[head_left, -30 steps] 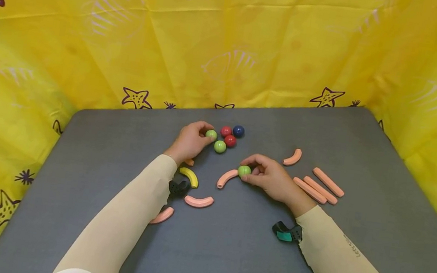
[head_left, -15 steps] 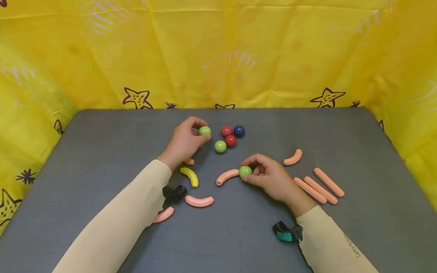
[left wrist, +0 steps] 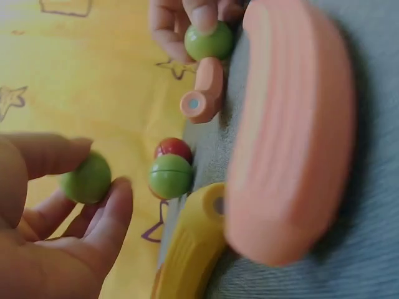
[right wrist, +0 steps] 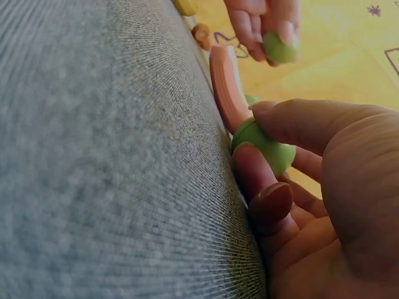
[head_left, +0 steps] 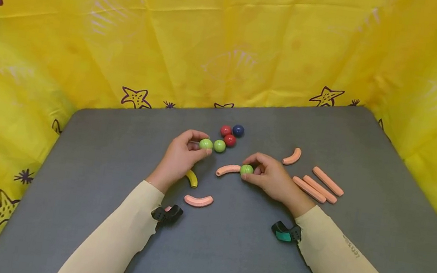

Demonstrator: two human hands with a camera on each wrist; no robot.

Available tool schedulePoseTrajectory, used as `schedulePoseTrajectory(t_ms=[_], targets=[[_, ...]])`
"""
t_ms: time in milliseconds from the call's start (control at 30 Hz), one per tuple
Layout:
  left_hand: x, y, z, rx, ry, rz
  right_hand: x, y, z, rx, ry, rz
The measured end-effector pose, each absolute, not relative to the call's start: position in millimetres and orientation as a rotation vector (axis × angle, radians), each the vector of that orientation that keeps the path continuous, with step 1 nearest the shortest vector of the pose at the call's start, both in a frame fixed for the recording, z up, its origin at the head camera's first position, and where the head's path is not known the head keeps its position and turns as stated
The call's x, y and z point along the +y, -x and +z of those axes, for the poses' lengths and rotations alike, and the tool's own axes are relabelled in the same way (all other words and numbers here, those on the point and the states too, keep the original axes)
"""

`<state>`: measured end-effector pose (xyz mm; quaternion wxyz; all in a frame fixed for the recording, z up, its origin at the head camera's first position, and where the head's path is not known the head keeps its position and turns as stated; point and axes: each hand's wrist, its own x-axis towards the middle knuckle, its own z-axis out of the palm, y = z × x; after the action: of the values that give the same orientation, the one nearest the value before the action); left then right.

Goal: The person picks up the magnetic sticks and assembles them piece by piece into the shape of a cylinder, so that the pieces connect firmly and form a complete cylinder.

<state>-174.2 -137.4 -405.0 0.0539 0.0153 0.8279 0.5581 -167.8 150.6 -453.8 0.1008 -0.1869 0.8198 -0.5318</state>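
Note:
My left hand (head_left: 178, 156) pinches a green ball (left wrist: 87, 177) between thumb and fingers; in the left wrist view it is held up off the table. A second green ball (head_left: 246, 170) is gripped by my right hand (head_left: 275, 179), low at the tabletop. Against that ball sits the end of a curved peach-coloured stick (head_left: 227, 170), its other end pointing left and showing a small round metal disc in the left wrist view. Just right of the left hand's ball lies another green ball (head_left: 219, 146), near two red balls (head_left: 230, 140) and a dark blue ball (head_left: 238, 131).
Below the left hand lie a yellow curved stick (head_left: 193, 179), partly covered, and a pink curved stick (head_left: 198, 201). Another pink piece is mostly hidden behind the left wrist. Beyond the right hand are a curved peach stick (head_left: 292, 156) and three straight ones (head_left: 328, 181) on the grey table (head_left: 218, 258).
My left hand drew its green ball left, away from the other balls, then nearer to me. The curved stick at the right hand's ball has swung, its free end now farther from me.

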Motion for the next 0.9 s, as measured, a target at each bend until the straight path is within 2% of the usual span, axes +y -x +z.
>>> schedulePoseTrajectory(t_ms=[200,600,900], targets=[[-139.8,160.3,-408.1,2.486,-0.097,1.625,149.9,168.8,-450.8,2.474,0.546,-1.543],[-125.8,151.7,-422.2,2.709,-0.411,1.302,156.6,171.6,-451.8,2.598,0.571,-1.503],[-120.6,152.1,-428.6,2.736,-0.436,1.224,156.8,171.6,-452.2,2.573,0.597,-1.466]])
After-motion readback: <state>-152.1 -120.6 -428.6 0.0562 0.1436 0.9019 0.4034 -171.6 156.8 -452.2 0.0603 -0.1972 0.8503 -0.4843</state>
